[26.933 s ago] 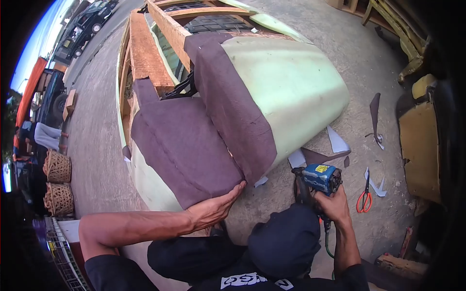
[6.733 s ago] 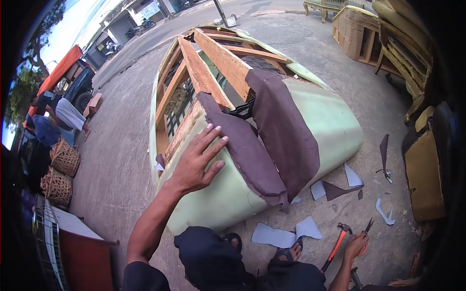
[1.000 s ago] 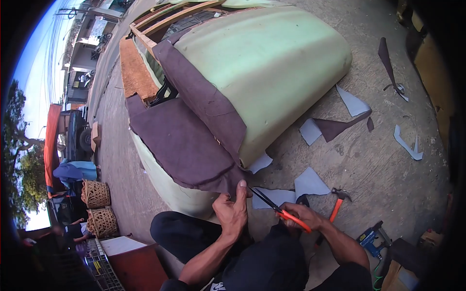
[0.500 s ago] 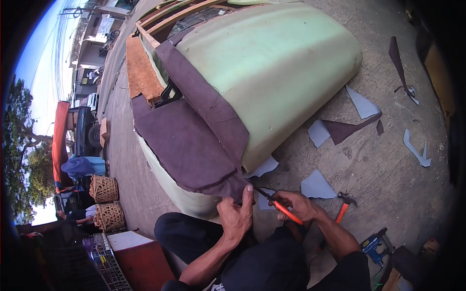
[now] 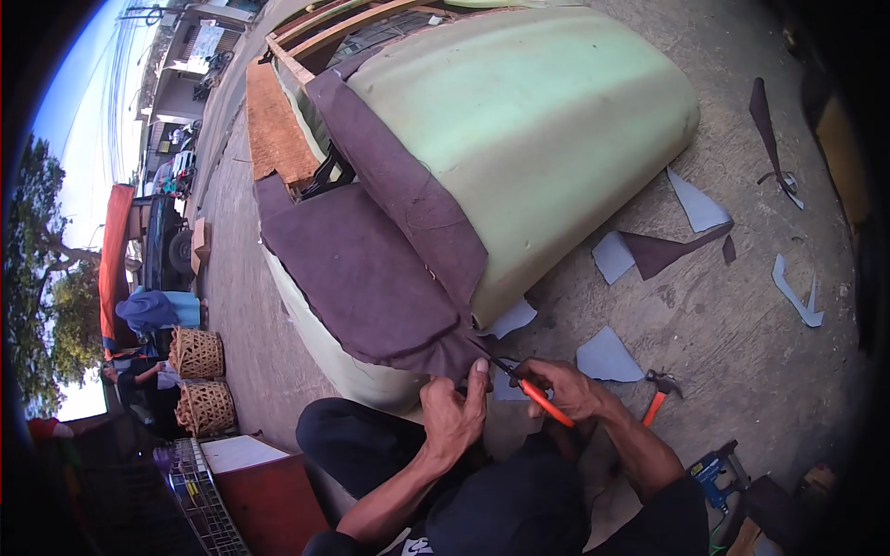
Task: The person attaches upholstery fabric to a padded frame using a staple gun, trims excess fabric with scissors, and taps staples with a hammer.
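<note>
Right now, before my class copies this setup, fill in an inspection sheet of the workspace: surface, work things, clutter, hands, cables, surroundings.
Surface: rough concrete ground, scraps strewn across it.
Work things: purple cover over part of a pale green padded piece; hammer and blue staple gun on the ground.
Clutter: pale offcuts and a purple strip.
Hands: left hand pinches the cover's edge; right hand holds orange-handled scissors there.
Cables: thin green line by the staple gun, its connection unclear; wires overhead.
Surroundings: two woven baskets, people, truck.
</note>
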`<state>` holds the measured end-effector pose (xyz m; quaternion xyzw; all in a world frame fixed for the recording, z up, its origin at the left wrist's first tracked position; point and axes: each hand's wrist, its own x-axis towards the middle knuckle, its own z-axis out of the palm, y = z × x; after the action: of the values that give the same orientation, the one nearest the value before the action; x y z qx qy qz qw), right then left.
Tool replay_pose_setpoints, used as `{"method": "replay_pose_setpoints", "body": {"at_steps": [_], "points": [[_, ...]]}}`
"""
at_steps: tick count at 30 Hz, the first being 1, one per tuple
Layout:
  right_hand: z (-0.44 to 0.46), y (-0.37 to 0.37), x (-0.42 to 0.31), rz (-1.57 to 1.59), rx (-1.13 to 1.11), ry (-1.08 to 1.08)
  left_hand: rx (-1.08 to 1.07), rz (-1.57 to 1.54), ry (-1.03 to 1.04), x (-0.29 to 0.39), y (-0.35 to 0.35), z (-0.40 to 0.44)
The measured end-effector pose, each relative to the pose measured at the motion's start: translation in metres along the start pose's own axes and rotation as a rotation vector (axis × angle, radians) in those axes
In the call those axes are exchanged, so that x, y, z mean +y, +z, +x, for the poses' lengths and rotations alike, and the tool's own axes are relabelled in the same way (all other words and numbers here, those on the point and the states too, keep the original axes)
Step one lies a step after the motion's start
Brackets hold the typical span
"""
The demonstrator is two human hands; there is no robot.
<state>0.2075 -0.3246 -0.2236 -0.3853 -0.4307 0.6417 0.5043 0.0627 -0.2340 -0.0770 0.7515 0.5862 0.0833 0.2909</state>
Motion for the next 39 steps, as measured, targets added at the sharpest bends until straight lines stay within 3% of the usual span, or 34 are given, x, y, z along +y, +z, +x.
{"method": "replay_pose_setpoints", "body": {"at_steps": [6,11,13,14,16,21,22,23,24,26,29,39], "points": [[-0.005,0.004,0.012,0.154,0.002,0.024,-0.036,-0.121,-0.025,-0.002,-0.004,0.002],[-0.002,-0.004,0.013,0.164,0.007,0.020,-0.223,-0.062,-0.248,-0.005,-0.014,0.006],[-0.002,-0.009,0.001,-0.239,0.123,-0.019,-0.173,-0.208,-0.214,-0.009,-0.007,0.002],[-0.003,-0.008,0.012,-0.239,0.122,-0.020,-0.125,-0.358,-0.185,-0.010,-0.003,0.000],[-0.002,-0.005,0.041,-0.668,0.573,-0.467,-0.095,-0.340,-0.185,-0.008,-0.001,-0.003],[0.000,0.004,0.052,-0.734,0.617,-0.603,-0.042,-0.384,-0.186,-0.007,0.001,-0.005],[0.006,0.007,0.049,-0.717,0.632,-0.674,-0.043,-0.186,-0.187,-0.008,-0.003,-0.004],[0.010,0.009,0.046,-0.701,0.634,-0.672,-0.042,0.012,-0.187,-0.008,-0.006,-0.003],[0.013,0.009,0.045,-0.701,0.635,-0.675,-0.040,0.012,-0.185,-0.012,-0.007,-0.004],[0.021,0.004,0.045,-0.829,0.720,-0.611,-0.080,-0.249,-0.198,-0.020,-0.005,-0.003],[0.028,-0.003,0.055,-0.980,0.811,-0.628,-0.073,-0.335,-0.170,-0.011,-0.007,-0.005],[0.036,-0.021,0.068,-1.018,0.847,-0.661,-0.076,-0.364,-0.150,0.011,-0.006,-0.003]]}}
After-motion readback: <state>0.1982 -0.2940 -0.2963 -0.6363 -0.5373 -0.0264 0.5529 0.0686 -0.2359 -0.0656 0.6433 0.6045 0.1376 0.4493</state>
